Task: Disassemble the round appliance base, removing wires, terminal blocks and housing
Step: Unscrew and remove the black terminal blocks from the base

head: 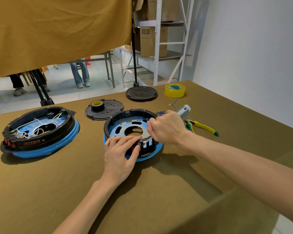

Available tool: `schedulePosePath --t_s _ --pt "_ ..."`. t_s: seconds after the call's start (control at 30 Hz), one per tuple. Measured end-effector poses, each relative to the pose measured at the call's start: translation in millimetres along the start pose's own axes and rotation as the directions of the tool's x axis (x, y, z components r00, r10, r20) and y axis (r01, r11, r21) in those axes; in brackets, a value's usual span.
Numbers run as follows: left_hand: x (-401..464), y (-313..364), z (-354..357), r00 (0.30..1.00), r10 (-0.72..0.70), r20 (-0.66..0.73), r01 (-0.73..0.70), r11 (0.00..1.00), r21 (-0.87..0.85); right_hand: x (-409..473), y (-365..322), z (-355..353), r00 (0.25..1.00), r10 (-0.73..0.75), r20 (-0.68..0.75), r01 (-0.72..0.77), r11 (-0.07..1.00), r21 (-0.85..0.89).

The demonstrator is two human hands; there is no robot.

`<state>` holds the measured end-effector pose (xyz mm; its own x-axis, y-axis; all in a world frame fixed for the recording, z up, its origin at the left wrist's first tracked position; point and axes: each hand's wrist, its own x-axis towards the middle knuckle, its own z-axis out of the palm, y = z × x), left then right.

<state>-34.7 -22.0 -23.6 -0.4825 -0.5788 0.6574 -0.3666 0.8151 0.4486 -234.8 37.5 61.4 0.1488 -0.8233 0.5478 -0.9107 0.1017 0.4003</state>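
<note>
A worktop (159,191) draped in olive-brown cloth fills the near scene; a mustard curtain (57,31) hangs at far left, white shelving (159,39) with cardboard boxes stands behind, and a pale wall runs along the right.

The base (125,123), a black ring over a blue rim with a slotted blue plate inside, sits at the middle of the worktop. The left hand (119,152) rests on its near edge, fingers (123,139) curled over the rim, thumb and forefinger pinching a small black part at the near wall. The right hand (167,126) reaches over the right side, fingers closed round a thin metal tool (148,140) whose tip meets that same part.

A second base (39,130), its white wires in place, lies at left; red and white writing on its side is too small to read. Two black discs (112,107) (141,93) lie beyond, the nearer one carrying a tape roll (97,104). A yellow tape roll (174,90), a grey tool (183,110), loose blue wires (160,113) and yellow-green pliers (201,126) lie at far right.
</note>
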Motion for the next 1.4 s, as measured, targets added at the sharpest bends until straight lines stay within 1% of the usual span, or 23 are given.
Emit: schedulePosePath --t_s 0.07,0.17,0.23,0.3,0.4,0.5,0.57,0.63,0.7,0.83,0.9,1.0,1.07,1.23,1.4 --pt "1 -1 0 1.000 0.000 0.004 0.000 1.000 0.000 5 1 -2 0.999 -0.044 -0.006 0.044 0.999 -0.007" --pt "1 -2 1 1.000 0.008 0.000 -0.008 1.000 0.007 6 0 2 0.999 -0.030 -0.016 0.030 1.000 0.005" --pt "1 -3 2 1.000 0.017 -0.012 -0.017 1.000 0.014 0 -1 7 0.999 -0.046 -0.012 0.046 0.999 0.001" --pt "0 -3 2 1.000 0.019 -0.024 -0.019 1.000 0.010 -5 -1 7 0.995 -0.096 -0.014 0.096 0.995 -0.018" --pt "1 -2 2 1.000 0.005 -0.029 -0.005 1.000 0.002 9 0 -8 0.980 -0.189 -0.060 0.187 0.982 -0.039" --pt "0 1 1 1.000 0.000 -0.024 0.001 1.000 0.008 21 -2 -16 0.948 -0.319 -0.013 0.317 0.944 -0.095" --pt "-1 0 2 1.000 -0.010 -0.017 0.011 1.000 0.013 24 -10 -17 0.912 -0.401 0.084 0.410 0.901 -0.146" --pt "-2 1 2 1.000 -0.013 -0.014 0.014 1.000 0.018 23 -17 -16 0.877 -0.457 0.150 0.476 0.867 -0.143" --pt "-1 0 1 1.000 -0.011 -0.010 0.011 1.000 0.014 23 -18 -15 0.886 -0.441 0.146 0.454 0.888 -0.077" --pt "-1 -1 1 1.000 -0.003 -0.016 0.003 1.000 0.007 14 -9 -18 0.948 -0.317 -0.026 0.316 0.948 -0.022" --pt "0 -2 1 1.000 0.013 -0.007 -0.013 1.000 0.010 9 -3 -17 0.960 -0.272 -0.066 0.270 0.962 -0.034" --pt "0 -3 1 1.000 0.017 -0.007 -0.017 1.000 0.006 11 4 -19 0.980 -0.189 -0.067 0.186 0.981 -0.050" --pt "1 -3 1 1.000 0.017 -0.007 -0.017 1.000 0.006 13 2 -20 0.984 -0.163 -0.068 0.159 0.986 -0.057" --pt "0 -2 1 1.000 -0.001 -0.007 0.001 1.000 -0.003 15 -5 -24 0.986 -0.164 -0.037 0.160 0.981 -0.108" --pt "0 0 2 1.000 -0.003 -0.014 0.003 1.000 -0.006 19 -11 -28 0.982 -0.187 -0.009 0.185 0.978 -0.099"
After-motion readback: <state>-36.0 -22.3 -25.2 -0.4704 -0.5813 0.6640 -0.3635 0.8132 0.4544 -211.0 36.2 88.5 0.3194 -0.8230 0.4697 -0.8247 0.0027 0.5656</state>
